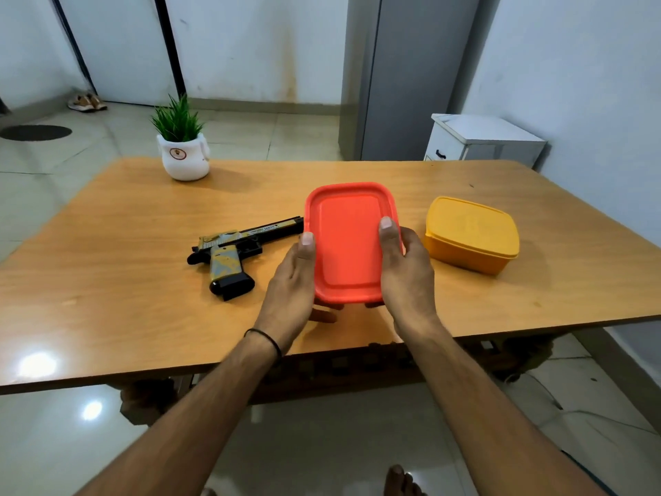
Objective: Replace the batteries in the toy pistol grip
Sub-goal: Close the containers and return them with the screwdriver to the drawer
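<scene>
A black and gold toy pistol (240, 249) lies on its side on the wooden table (107, 281), barrel pointing right and grip toward me. Just right of it, a red lidded plastic box (348, 241) is held tilted toward me above the table. My left hand (291, 281) grips its left side, thumb on the lid. My right hand (404, 270) grips its right side, thumb on the lid as well. The lid is on, so the box's contents are hidden. No batteries are visible.
A yellow lidded box (472, 233) sits on the table to the right. A small potted plant (183, 145) in a white pot stands at the far left of the table. A white cabinet (483, 139) and a grey fridge (411, 73) are behind.
</scene>
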